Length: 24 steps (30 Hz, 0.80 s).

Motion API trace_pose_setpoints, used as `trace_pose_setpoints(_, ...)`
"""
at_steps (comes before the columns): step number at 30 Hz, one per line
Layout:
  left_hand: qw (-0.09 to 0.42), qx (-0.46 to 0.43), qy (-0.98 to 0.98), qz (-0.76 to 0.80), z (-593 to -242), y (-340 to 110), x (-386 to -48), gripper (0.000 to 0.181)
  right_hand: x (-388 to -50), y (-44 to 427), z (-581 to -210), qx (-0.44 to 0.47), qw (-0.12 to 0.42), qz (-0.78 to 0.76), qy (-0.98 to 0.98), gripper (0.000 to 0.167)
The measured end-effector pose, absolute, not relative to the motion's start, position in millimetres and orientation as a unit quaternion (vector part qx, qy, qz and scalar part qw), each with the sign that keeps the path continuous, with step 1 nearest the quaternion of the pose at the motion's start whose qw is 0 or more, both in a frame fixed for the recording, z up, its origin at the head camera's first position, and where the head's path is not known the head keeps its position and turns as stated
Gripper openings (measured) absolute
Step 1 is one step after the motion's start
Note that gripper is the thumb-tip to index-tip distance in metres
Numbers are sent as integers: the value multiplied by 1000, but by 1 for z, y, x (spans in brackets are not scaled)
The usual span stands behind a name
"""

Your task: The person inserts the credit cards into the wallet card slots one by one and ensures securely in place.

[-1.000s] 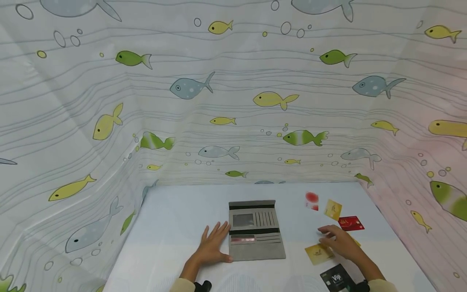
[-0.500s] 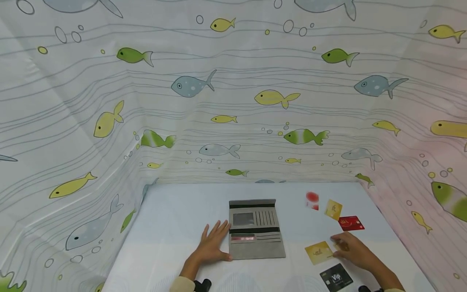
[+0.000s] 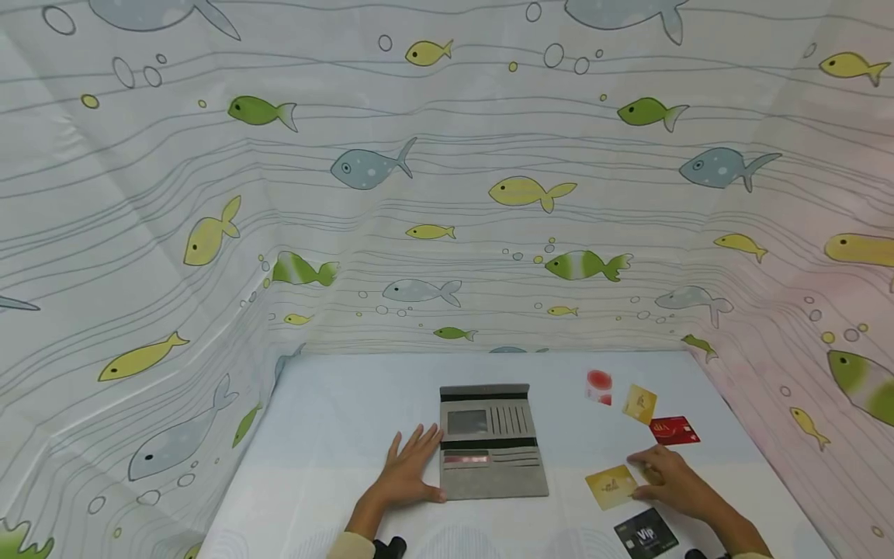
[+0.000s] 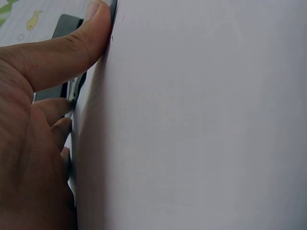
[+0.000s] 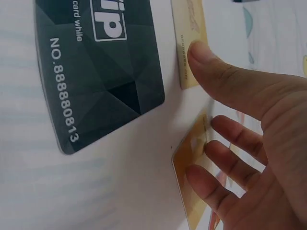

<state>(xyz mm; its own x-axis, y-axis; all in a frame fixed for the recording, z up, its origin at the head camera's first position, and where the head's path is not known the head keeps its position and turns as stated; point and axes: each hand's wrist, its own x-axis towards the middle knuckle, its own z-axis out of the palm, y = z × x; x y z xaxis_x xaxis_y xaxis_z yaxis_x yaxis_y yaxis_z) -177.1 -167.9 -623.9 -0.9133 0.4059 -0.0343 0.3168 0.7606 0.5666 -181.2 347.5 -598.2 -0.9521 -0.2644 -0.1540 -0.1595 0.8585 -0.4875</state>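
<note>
A grey wallet [image 3: 494, 481] lies unfolded on the white table, a reddish card [image 3: 466, 459] showing in one slot. My left hand [image 3: 408, 470] rests beside it with fingers spread; fingertips and thumb touch its left edge. On the right, my right hand [image 3: 667, 477] is low over the table, thumb and fingers apart and slightly bent. Its thumb tip [image 5: 201, 51] is at the edge of one gold card [image 3: 609, 487]. The fingertips [image 5: 199, 179] are at another gold card [image 5: 189, 163], mostly hidden under the hand in the head view. A black "Vip" card [image 3: 646, 533] lies nearer me.
Behind the right hand lie a red card [image 3: 673, 430], a gold card [image 3: 639, 404] whose corner meets it, and a white-and-red card [image 3: 599, 387]. A fish-patterned curtain [image 3: 419, 256] surrounds the table's back and sides.
My right hand has moved slightly right and down toward the table, over the gold card that showed beside it earlier. The left hand and wallet stay in place.
</note>
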Motion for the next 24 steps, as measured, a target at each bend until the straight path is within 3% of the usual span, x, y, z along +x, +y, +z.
trace_pose_setpoints(4, 79, 194, 935, 288, -625, -168, -177, 117, -179, 341, -598, -110, 109, -216, 964, 63)
trace_pose_setpoints(14, 73, 192, 937, 281, -628, -168, -177, 116, -182, 341, -600, -134, 97, -197, 966, 46)
trace_pose_setpoints(24, 80, 187, 937, 286, -625, -168, -177, 116, -197, 334, -592, -146, 142, -202, 958, 50)
